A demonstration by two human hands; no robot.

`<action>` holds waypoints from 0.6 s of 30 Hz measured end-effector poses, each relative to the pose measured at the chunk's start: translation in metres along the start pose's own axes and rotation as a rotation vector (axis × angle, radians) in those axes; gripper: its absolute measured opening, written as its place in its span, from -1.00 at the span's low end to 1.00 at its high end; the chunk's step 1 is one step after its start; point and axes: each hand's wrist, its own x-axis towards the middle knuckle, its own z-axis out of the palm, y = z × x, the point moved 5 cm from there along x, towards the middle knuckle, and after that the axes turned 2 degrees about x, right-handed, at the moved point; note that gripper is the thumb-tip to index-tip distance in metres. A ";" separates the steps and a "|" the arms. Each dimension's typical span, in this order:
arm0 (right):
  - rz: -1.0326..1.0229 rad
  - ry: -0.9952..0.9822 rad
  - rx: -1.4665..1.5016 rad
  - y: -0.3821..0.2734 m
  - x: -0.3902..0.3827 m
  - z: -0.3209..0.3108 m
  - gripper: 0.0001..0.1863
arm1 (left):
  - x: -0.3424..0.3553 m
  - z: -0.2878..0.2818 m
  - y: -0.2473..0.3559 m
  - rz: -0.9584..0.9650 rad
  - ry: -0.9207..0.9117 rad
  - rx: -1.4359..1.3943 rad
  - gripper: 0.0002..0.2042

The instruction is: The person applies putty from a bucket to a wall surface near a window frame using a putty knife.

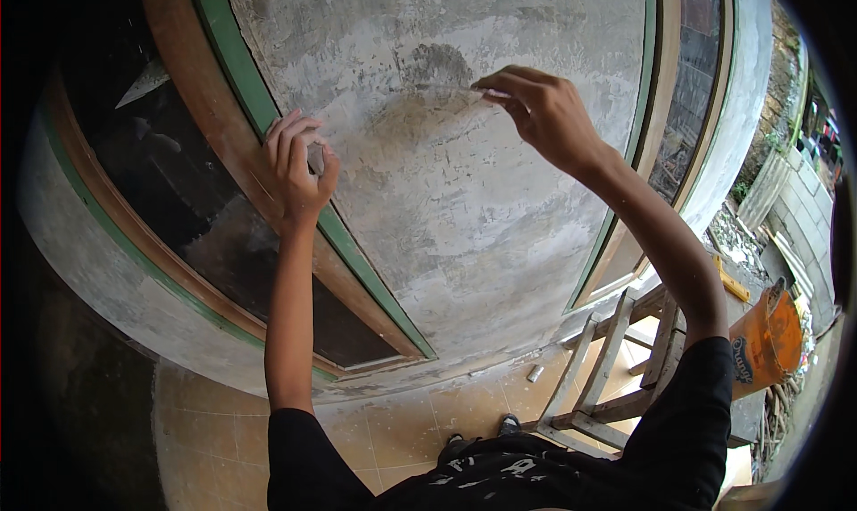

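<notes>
A rough grey plastered wall (446, 207) with whitish smears and a darker patch faces me between two framed windows. My left hand (302, 165) is raised beside the green strip of the left window frame (219, 38), fingers curled and thumb closed in. Between them shows a small grey piece (315, 157), too little of it visible to tell its kind. Farther right, my right hand (536, 105) is up against the wall by the dark patch. Its thumb and fingers are pinched together, pointing left; what they hold, if anything, I cannot make out.
A wooden ladder-like stand (596, 368) is at my right, near an orange bucket (766, 341) and a yellow-handled tool (732, 279). A small cylinder (535, 373) lies on the speckled tan tiles (402, 422). Grey blocks (799, 199) stand outside at far right.
</notes>
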 end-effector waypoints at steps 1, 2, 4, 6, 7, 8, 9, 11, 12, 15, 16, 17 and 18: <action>-0.048 0.070 -0.027 -0.003 0.006 -0.011 -0.74 | 0.000 0.001 0.002 -0.005 0.001 0.000 -0.88; -0.097 0.142 -0.054 -0.005 0.009 -0.019 -0.75 | 0.000 0.002 0.005 -0.016 -0.011 0.031 -0.89; -0.189 0.139 -0.143 -0.009 0.006 -0.012 -0.71 | 0.000 0.005 0.008 -0.027 -0.020 0.063 -0.90; -0.401 0.163 -0.370 -0.024 -0.001 0.003 -0.62 | -0.001 0.006 0.008 -0.053 0.012 0.067 -0.92; -0.368 0.121 -0.395 -0.021 -0.003 0.012 -0.54 | -0.002 0.006 0.007 -0.051 0.012 0.069 -0.92; -0.369 0.125 -0.395 -0.020 -0.002 0.017 -0.54 | -0.004 0.005 0.006 -0.050 0.005 0.065 -0.92; -0.343 0.123 -0.419 -0.017 0.000 0.021 -0.52 | -0.004 0.003 0.005 -0.048 -0.003 0.062 -0.92; -0.321 0.110 -0.471 -0.014 -0.002 0.026 -0.47 | -0.005 0.005 0.007 -0.055 -0.005 0.048 -0.92; -0.322 0.112 -0.477 -0.015 -0.005 0.030 -0.47 | -0.005 0.006 0.007 -0.065 -0.013 0.036 -0.92; -0.268 0.063 -0.554 -0.016 -0.009 0.043 -0.48 | -0.006 0.004 0.008 -0.066 0.011 0.039 -0.92; -0.271 0.065 -0.560 -0.018 -0.009 0.045 -0.48 | -0.006 0.003 0.008 -0.064 0.017 0.038 -0.92; -0.244 0.055 -0.561 -0.020 -0.008 0.045 -0.49 | -0.006 0.002 0.008 -0.062 0.029 0.034 -0.92; -0.216 0.044 -0.562 -0.020 -0.007 0.045 -0.50 | -0.006 0.002 0.008 -0.060 0.040 0.028 -0.92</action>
